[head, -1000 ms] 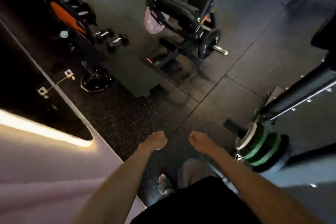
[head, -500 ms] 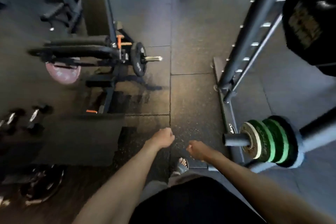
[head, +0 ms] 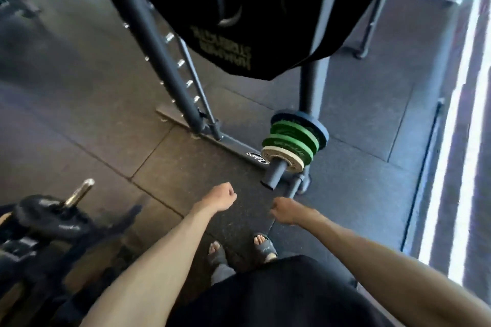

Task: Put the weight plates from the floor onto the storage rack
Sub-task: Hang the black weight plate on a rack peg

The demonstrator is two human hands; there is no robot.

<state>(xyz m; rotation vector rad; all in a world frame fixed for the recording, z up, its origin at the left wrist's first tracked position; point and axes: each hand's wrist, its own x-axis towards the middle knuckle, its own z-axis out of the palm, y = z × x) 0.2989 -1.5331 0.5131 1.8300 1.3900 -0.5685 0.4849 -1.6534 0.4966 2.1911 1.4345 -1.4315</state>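
Your left hand (head: 220,199) is clenched and empty; your right hand (head: 287,211) hangs loosely curled, empty. The peg (head: 276,174) with plates (head: 292,138) sits just beyond your right fingers.

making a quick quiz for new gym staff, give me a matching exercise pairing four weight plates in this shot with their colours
Things:
1. front plate on the low rack peg
2. plates right behind it
3. rearmost plate on that peg
4. plate at lower left on the chrome bar

Colours:
a. black
b. blue
c. cream
d. green

Pairs: 1-c, 2-d, 3-b, 4-a
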